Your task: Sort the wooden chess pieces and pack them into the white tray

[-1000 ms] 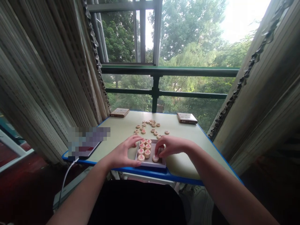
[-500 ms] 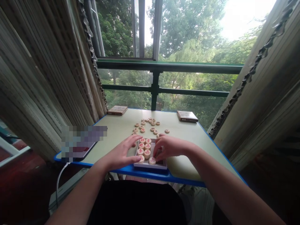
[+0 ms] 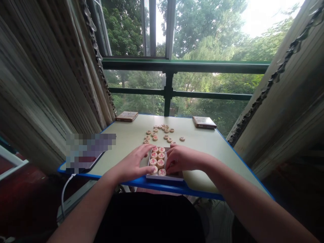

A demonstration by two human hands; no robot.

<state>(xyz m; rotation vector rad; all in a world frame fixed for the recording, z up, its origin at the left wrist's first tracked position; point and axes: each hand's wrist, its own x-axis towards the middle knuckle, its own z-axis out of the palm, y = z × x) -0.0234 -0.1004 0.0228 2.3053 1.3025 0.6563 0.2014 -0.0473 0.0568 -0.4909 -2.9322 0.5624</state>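
Trees (image 3: 207,30) stand beyond the bench (image 3: 131,135). The left hand (image 3: 128,166) spreads wide at the left side of a shallow box (image 3: 167,178). Inside, the right hand (image 3: 183,158), fingers narrowed, touches the near-row xiangqi piece (image 3: 161,172), grip unclear.

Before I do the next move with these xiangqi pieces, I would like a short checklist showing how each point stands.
1. White tray on the table: ok, near the front edge.
2. Left hand at the tray: ok, on its left side.
3. Two columns of four xiangqi pieces: ok, visible faces up.
4. Right hand's grip: cannot tell, fingertips partly hidden.
5. All pieces in the tray: not ok, loose pieces lie beyond it.
6. White cable away from both hands: ok.
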